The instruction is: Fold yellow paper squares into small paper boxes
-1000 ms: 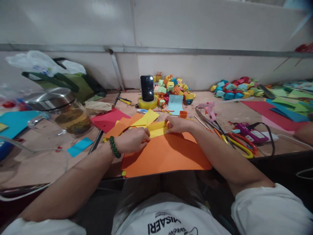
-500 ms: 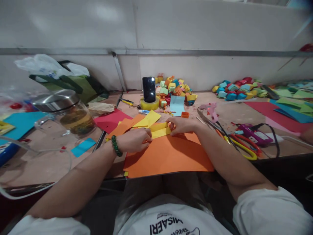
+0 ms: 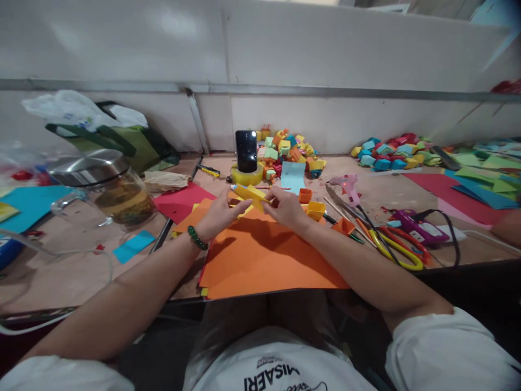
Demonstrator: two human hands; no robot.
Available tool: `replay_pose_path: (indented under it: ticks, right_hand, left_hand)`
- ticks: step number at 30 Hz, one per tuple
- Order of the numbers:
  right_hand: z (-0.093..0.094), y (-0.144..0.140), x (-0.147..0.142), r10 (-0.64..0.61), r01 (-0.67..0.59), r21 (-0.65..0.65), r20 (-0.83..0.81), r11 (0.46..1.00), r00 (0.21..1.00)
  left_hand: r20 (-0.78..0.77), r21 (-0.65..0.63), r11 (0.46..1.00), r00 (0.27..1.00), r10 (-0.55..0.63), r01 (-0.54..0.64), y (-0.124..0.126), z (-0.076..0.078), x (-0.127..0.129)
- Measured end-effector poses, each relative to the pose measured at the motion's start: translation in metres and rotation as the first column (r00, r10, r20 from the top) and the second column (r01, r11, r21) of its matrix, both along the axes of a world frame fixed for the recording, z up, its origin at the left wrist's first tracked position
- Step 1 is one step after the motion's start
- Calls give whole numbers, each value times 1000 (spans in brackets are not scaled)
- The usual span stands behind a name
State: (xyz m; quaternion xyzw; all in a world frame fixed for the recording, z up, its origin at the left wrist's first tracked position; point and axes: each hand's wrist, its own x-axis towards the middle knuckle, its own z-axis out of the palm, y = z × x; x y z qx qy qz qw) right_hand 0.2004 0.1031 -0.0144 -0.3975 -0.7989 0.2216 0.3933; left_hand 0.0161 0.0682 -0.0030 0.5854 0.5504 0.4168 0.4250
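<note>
Both hands are raised a little above the desk, holding one folded yellow paper between them. The left hand has its grip closed on the near-left end of the paper, fingers pinched around it; a green bead bracelet sits on that wrist. The right hand has its grip closed on the paper's right end, thumb and fingertips pressed to it. The paper slants between the two grips, clear of the sheets below.

Directly under both grips lies a large orange sheet, reaching to the near edge of the desk. Just right of the right grip stand a small yellow paper box and a small orange one. Farther right lie scissors with yellow and red handles, and a pink glue gun. Beyond the grips a phone stands upright in a roll of yellow tape, with a heap of coloured paper boxes beside it. Well to the left of the left grip sits a glass pot with a metal lid.
</note>
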Motion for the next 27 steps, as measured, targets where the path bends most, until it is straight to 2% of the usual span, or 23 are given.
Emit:
replay_pose_path:
  ticks: [2,5,8,10,12,15,18,20,22,27]
  right_hand:
    - [-2,-8,-4,54,-55,54,33,997,998]
    - [-7,-13,-7,135,-139,87,51,987,990]
    - [-12,-9,-7,177,-177,-2,2,984,984]
    - [-13,-3,-7,184,-193,-83,-106,978,977]
    - [-14,3,-7,209,-254,-161,-254,954,944]
    - [-14,10,-6,253,-400,-271,-449,875,857]
    - [-13,12,-4,290,-510,-332,-531,793,796]
    - [-12,11,-3,319,-554,-368,-533,746,784]
    - [-11,11,-2,323,-567,-402,-529,719,785]
    - [-13,10,-1,294,-567,-441,-546,695,785]
  left_hand:
    - [98,-24,1000,995,3,-1,-1,-1,4]
    - [148,-15,998,987,56,-54,-1,-2,7]
    - [62,94,994,997,55,-61,2,-3,4]
    - [-12,194,980,999,36,-33,4,-4,2]
    - [-19,241,970,999,-32,36,4,-5,1]
    - [85,174,973,983,-166,149,2,-4,1]
    - [202,58,987,966,-159,150,0,-3,0]
    - [246,37,990,959,-144,139,0,-3,-1]
    - [268,47,988,951,-152,145,-1,-2,-1]
    - [313,51,992,942,-123,113,-3,0,4]
